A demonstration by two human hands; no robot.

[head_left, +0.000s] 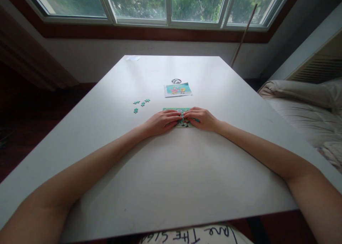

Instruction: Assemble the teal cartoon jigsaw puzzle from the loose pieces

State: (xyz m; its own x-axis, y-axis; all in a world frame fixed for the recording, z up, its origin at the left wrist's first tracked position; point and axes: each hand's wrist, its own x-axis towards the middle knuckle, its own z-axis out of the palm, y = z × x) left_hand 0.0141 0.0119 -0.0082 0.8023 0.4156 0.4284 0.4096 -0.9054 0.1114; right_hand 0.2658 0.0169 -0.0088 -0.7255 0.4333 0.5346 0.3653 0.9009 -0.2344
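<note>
A small teal jigsaw puzzle (pixel 187 125) with cartoon figures lies flat on the white table, partly covered by both hands. From the left, my left hand (pixel 163 122) reaches over it, its fingers close together and their tips on the middle of the puzzle. Opposite, my right hand (pixel 203 119) bends its fingers down onto the same spot. The fingertips nearly meet there, closed on the puzzle; which piece lies under them is hard to make out. Several loose teal puzzle pieces (pixel 143 103) lie to the left, beyond my left hand.
Behind the puzzle lies a picture sheet (pixel 177 90) with cartoon figures, and a dark round mark (pixel 176 81) is just past it. A scrap of white paper (pixel 133 58) is at the far left corner of the table (pixel 171 172). A padded seat (pixel 291 105) stands at right.
</note>
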